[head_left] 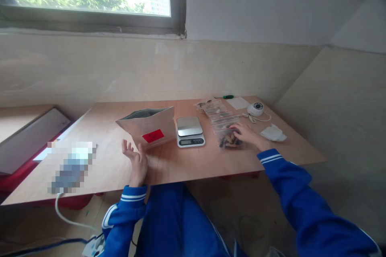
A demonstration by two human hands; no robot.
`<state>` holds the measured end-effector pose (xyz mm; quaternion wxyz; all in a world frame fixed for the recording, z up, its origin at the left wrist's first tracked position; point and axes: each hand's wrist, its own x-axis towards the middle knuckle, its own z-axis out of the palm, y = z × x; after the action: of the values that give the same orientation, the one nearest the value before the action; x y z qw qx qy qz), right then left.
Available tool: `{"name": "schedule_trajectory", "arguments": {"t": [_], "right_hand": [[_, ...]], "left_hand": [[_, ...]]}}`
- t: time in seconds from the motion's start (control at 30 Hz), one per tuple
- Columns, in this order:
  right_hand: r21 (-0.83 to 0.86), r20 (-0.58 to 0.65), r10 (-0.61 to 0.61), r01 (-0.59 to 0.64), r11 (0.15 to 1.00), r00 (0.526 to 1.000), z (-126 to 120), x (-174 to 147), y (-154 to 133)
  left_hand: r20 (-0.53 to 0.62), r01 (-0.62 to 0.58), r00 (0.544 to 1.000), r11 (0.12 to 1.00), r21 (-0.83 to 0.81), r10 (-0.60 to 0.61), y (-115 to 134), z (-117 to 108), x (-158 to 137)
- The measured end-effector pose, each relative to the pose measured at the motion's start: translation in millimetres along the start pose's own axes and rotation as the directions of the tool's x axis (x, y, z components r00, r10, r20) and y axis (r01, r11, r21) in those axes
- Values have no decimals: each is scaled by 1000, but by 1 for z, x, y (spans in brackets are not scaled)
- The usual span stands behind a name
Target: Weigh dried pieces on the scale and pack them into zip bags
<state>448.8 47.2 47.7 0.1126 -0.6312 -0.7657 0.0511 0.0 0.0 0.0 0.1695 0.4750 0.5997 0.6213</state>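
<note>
My left hand (138, 162) is held palm-up at the table's front, fingers spread and holding nothing. Just beyond it stands a light brown pouch (164, 128) with a red label and a gaping top; whether they touch I cannot tell. My right hand (245, 133) has its fingers closed at the upper edge of a clear zip bag (229, 141) filled with brown and dark pieces. Behind that bag, several similar zip bags (214, 108) lie overlapping in a row. A white kitchen scale (189, 128) with a bare metal plate sits between the pouch and the bags.
To the right are a crumpled white tissue (274, 133) and a round white device (255, 108) with a cable. A green-handled tool (228, 96) and a white paper sheet (238, 103) lie at the back. A pixelated, cabled object (72, 168) rests on the left.
</note>
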Motion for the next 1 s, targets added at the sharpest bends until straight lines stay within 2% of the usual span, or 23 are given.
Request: {"name": "schedule_trajectory", "arguments": {"t": [0.13,0.2,0.23,0.27,0.33,0.4,0.47,0.53,0.63,0.77,1.0], "right_hand": [[4,55,1,-1,1000,998,-21,-1,-12],[43,91,-11,7,999,996,-39,-5,-28],[70,106,-18,11,997,994,-49,-9,-39],[105,116,-25,13,994,993,-58,-14,-52],[174,112,-38,18,985,993,-75,-26,-83],[236,68,-59,42,971,996,-85,-40,-119],[326,16,-118,106,939,993,-87,-50,-154],[415,-12,-188,176,893,982,-82,-57,-186],[506,-18,-274,245,827,962,-66,-60,-219],[556,-44,-339,304,774,940,-43,-58,-239],[609,-59,-271,249,753,961,-18,-45,-248]], "left_hand": [[-142,-39,989,999,31,43,34,6,-17],[-161,-39,986,999,15,40,54,7,-30],[-117,-14,993,1000,-13,12,65,7,-38],[-6,32,999,998,-46,-32,76,8,-48],[249,153,962,978,-141,-115,99,9,-69],[429,297,888,919,-261,-165,120,14,-89],[614,439,767,850,-290,-187,134,20,-103],[668,506,715,812,-292,-206,139,26,-110],[613,519,750,796,-311,-249,136,29,-105],[553,515,782,799,-312,-288,125,23,-91],[466,474,820,851,-225,-333,106,16,-81]]}}
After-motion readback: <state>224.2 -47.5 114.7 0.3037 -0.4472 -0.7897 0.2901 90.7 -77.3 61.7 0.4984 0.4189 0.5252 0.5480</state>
